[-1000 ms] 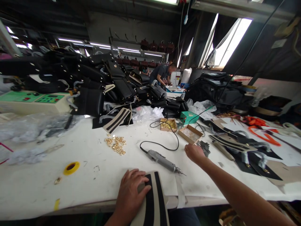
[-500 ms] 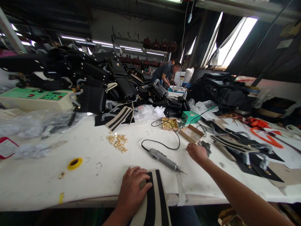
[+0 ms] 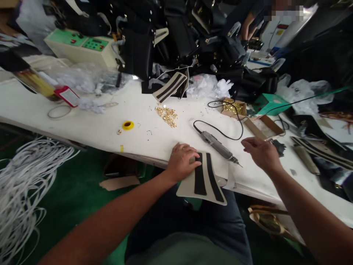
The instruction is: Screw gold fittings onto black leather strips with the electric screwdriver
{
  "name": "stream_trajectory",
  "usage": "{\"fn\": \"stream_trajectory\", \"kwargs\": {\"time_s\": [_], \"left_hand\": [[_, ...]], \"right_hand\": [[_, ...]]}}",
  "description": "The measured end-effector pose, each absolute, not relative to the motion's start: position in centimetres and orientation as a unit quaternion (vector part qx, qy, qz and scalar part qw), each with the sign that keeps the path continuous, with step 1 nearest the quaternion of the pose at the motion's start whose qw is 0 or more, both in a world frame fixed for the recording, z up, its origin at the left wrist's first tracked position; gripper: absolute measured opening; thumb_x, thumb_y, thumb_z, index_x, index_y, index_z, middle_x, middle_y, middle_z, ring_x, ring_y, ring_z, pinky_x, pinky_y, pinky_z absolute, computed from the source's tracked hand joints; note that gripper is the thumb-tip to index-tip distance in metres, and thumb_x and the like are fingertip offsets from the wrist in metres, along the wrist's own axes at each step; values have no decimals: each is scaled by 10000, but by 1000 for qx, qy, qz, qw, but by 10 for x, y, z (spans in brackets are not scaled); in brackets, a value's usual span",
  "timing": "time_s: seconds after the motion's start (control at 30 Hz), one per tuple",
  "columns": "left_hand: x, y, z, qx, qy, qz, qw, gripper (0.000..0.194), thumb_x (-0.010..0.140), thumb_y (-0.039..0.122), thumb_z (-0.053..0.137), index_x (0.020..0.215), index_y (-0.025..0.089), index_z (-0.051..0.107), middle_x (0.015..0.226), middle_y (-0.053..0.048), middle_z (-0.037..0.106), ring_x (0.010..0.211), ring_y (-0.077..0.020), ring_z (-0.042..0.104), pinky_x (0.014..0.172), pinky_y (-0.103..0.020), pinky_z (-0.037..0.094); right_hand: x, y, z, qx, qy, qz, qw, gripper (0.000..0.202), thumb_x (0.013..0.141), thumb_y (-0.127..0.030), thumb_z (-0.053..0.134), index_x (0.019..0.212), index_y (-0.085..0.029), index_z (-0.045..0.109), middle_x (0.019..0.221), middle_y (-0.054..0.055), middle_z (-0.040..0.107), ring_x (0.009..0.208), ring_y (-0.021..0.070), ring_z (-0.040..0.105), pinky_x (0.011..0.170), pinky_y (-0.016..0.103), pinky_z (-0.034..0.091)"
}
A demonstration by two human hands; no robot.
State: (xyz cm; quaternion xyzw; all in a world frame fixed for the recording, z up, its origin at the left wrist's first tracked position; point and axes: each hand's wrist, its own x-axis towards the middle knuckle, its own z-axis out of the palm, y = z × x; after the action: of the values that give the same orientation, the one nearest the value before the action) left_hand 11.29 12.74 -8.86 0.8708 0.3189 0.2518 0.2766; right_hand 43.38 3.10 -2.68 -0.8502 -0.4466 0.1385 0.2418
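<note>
The left hand's (image 3: 183, 160) fingers lay slightly apart on a striped panel (image 3: 215, 184) jutting over the table's (image 3: 104, 127) near edge. The right hand's (image 3: 261, 152) fingers were curled together, any contents unclear, at the panel's two o'clock; a grey power screwdriver (image 3: 217, 145) lay at one, gold fittings (image 3: 168, 117) at eleven.

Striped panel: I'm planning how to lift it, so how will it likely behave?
The striped panel looks fairly stiff: its lower part juts past the edge of the table with little visible droop. Being thin, it is probably light for its size. With so much overhanging, it might tip if released.
</note>
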Motion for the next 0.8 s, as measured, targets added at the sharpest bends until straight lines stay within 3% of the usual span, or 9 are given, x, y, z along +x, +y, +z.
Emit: {"fn": "stream_trajectory", "kwargs": {"time_s": [0.07,0.2,0.43,0.8], "left_hand": [[113,127,-88,873,313,255,273,190,876,417,813,1007,287,771,1227,15,773,1285,-273,570,1205,-498,340],[112,126,-86,877,314,249,265,224,884,437,806,1033,281,748,1231,10,769,1287,-283,568,1222,-521,318],[113,125,-89,879,321,235,263,239,903,448,777,1073,286,734,1254,6,760,1322,-295,549,1259,-561,275],[112,122,-90,872,329,235,275,257,911,424,774,1109,273,708,1275,3,757,1360,-298,541,1293,-566,244]], "right_hand": [[391,27,-20,-786,-471,225,331,374,893,-556,684,991,-202,761,805,52,746,751,217,696,697,316,509],[321,34,-16,-693,-562,339,299,249,926,-466,674,904,-235,766,831,32,729,754,204,657,697,324,497],[301,55,-36,-677,-620,332,216,173,986,-297,599,909,-239,743,939,19,728,901,206,668,836,351,473],[296,54,-41,-699,-623,284,207,94,940,-243,652,883,-239,728,903,9,725,882,193,669,826,328,479]]}}
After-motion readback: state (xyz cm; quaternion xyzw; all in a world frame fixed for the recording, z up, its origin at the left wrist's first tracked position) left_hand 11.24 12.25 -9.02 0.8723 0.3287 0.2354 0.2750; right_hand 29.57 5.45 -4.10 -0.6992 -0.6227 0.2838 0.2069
